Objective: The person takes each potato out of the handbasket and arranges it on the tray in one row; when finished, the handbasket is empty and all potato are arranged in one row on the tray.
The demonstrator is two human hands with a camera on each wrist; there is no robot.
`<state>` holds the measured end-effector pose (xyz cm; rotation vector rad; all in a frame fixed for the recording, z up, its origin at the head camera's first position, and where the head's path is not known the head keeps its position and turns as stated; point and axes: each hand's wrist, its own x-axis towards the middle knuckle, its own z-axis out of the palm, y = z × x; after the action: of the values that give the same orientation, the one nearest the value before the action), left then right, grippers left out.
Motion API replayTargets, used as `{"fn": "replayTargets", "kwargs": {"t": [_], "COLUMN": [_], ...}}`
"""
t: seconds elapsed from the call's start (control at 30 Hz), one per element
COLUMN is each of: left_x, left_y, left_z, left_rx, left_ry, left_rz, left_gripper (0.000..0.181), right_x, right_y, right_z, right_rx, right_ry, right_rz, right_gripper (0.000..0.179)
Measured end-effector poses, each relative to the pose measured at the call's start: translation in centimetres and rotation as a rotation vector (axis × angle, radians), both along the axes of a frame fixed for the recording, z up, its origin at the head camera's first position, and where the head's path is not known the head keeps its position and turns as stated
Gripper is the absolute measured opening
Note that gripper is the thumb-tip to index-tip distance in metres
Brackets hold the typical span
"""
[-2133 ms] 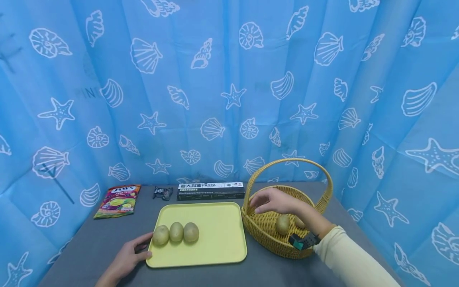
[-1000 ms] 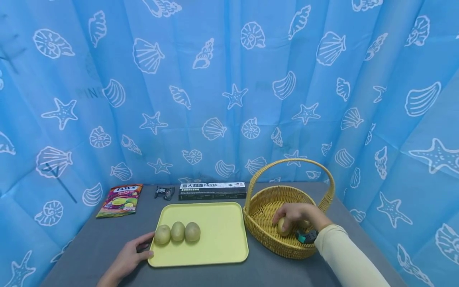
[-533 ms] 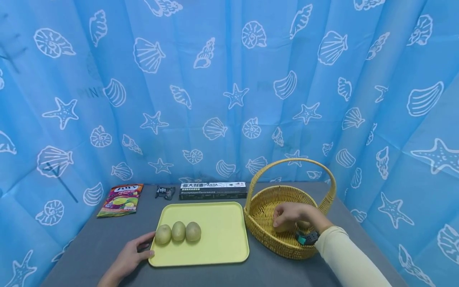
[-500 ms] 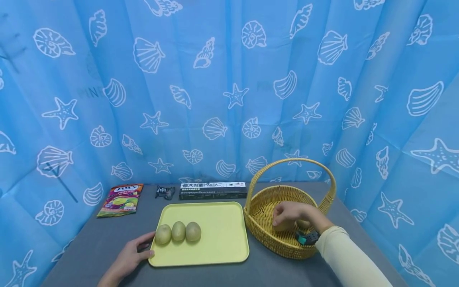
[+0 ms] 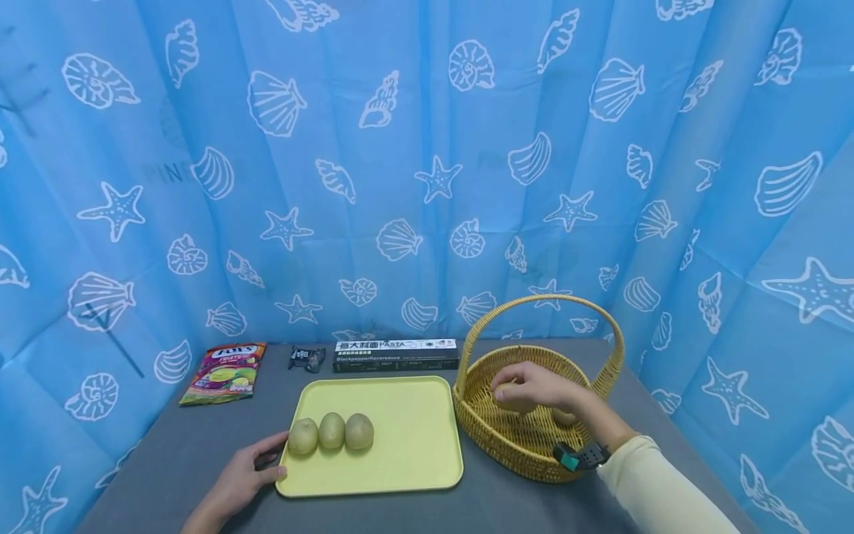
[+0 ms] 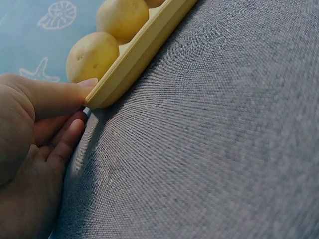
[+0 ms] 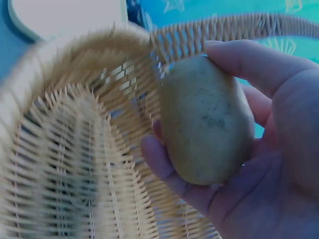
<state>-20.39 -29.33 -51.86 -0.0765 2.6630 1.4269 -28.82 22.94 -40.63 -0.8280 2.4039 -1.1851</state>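
In the head view my right hand (image 5: 530, 387) is over the wicker basket (image 5: 490, 437), holding a potato (image 7: 207, 119). The right wrist view shows thumb and fingers curled round this oval, pale brown potato. Another potato (image 5: 563, 417) lies in the basket, partly covered by my forearm. My left hand (image 5: 235, 482) holds the left edge of the yellow tray (image 5: 407, 430), its thumb on the rim at the near corner. Three potatoes sit in a row at the tray's left side: a left one (image 5: 303, 436), a middle one (image 5: 331, 431) and a right one (image 5: 359, 431).
Behind the tray lies a black and white pasta box (image 5: 395, 356). A small black packet (image 5: 307, 359) and a colourful candy bag (image 5: 223, 374) are to its left. The basket's tall handle (image 5: 542, 298) arches above it. A blue shell-patterned curtain (image 5: 400, 185) surrounds the grey table (image 5: 507, 512).
My right hand reached down into the basket, took hold of a potato, and has now lifted it up and slightly left. The left hand stays at the tray's edge.
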Motion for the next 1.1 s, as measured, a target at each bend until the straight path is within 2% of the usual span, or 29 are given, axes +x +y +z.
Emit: {"fn": "replayTargets", "kwargs": {"t": [0.17,0.27,0.43,0.6,0.67,0.9,0.97,1.1], "left_x": [0.0,0.0,0.0,0.1,0.1,-0.1,-0.1,-0.2], "left_y": [0.0,0.1,0.2,0.0,-0.1,0.0,0.1,0.1], "left_z": [0.0,0.1,0.1,0.0,-0.1,-0.2,-0.2,-0.2], "left_rx": [0.000,0.002,0.009,0.016,0.016,-0.002,-0.007,-0.011], "left_ry": [-0.004,-0.005,-0.002,0.010,0.014,0.001,-0.001,-0.003], "left_rz": [0.005,0.006,0.007,-0.002,-0.007,0.012,0.014,0.013], "left_gripper": [0.068,0.067,0.065,0.064,0.064,0.066,0.067,0.067], "right_x": [1.6,2.4,3.4,4.4,4.7,5.1,4.9,4.5], "right_y": [-1.2,-2.1,-3.8,-5.8,-6.6,-9.2,-9.8,-11.0], "right_z": [0.7,1.1,1.4,1.6,1.6,1.0,0.6,-0.6], "right_rx": [-0.086,-0.104,-0.082,-0.067,-0.071,-0.088,-0.080,-0.123], "right_ry": [-0.052,-0.024,0.072,0.090,0.063,-0.034,-0.030,-0.076], "right_rz": [-0.052,-0.042,0.026,0.041,0.029,-0.005,0.006,0.016], "right_gripper": [0.024,0.025,0.025,0.022,0.024,0.059,0.066,0.073]}}
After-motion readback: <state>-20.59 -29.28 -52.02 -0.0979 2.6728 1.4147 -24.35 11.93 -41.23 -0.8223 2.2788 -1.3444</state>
